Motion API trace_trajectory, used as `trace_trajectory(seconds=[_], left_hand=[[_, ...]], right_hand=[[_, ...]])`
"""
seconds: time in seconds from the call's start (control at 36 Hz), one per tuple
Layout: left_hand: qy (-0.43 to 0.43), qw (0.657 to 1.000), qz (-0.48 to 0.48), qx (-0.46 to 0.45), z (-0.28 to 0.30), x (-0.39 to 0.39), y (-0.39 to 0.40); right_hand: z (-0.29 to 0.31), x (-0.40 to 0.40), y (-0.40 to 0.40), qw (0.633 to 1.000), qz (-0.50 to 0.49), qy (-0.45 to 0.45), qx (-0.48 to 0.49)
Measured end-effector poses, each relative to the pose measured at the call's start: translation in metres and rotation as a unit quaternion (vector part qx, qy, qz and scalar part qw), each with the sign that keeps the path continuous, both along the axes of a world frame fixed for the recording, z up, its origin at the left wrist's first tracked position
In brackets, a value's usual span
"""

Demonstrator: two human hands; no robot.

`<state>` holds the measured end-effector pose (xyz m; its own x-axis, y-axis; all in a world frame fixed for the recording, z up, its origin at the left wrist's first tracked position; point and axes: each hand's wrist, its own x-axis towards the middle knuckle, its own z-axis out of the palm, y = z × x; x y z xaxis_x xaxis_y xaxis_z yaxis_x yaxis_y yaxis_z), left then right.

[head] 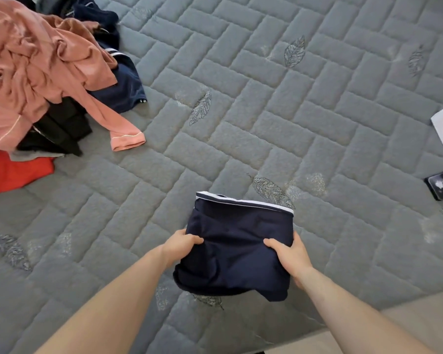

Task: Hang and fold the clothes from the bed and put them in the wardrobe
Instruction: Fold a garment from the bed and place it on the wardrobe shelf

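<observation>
This is a bedroom in a home: a wide bed covered by a grey quilted mattress cover stitched in a brick pattern with embroidered leaves (279, 103) fills almost the whole view. Far up and to the left of the person's fingers (193, 240) lies a loose heap of worn household laundry, a crumpled salmon-pink long-sleeved top (36, 62) over black (59, 129), navy (123, 88) and red garments (16, 172). Between those fingers is a folded navy cloth garment with a white-edged waistband (238, 246).
</observation>
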<state>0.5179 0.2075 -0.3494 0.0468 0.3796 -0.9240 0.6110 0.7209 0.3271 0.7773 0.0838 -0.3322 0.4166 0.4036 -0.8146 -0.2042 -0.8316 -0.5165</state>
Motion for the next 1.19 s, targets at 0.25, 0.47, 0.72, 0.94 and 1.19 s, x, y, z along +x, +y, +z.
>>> trace_trajectory(seconds=[0.25, 0.47, 0.72, 0.94, 1.19], left_hand=[[0.063, 0.994, -0.057, 0.066, -0.016, -0.009, -0.033], [0.058, 0.989, -0.09, 0.105, -0.013, -0.017, -0.04], [0.017, 0.993, -0.102, 0.057, 0.0, -0.024, -0.041], [-0.013, 0.994, 0.034, 0.101, 0.0, -0.03, -0.042], [-0.061, 0.981, 0.169, 0.078, 0.01, -0.045, -0.027]], right_hand=[[0.0, -0.01, -0.013, 0.999, 0.042, -0.034, -0.005], [0.011, -0.019, -0.015, 0.997, 0.053, -0.062, 0.011], [0.052, -0.041, -0.008, 0.989, 0.073, -0.112, 0.061], [0.062, -0.1, 0.014, 0.966, 0.16, -0.147, 0.141], [0.036, -0.166, 0.03, 0.94, 0.317, -0.059, 0.114]])
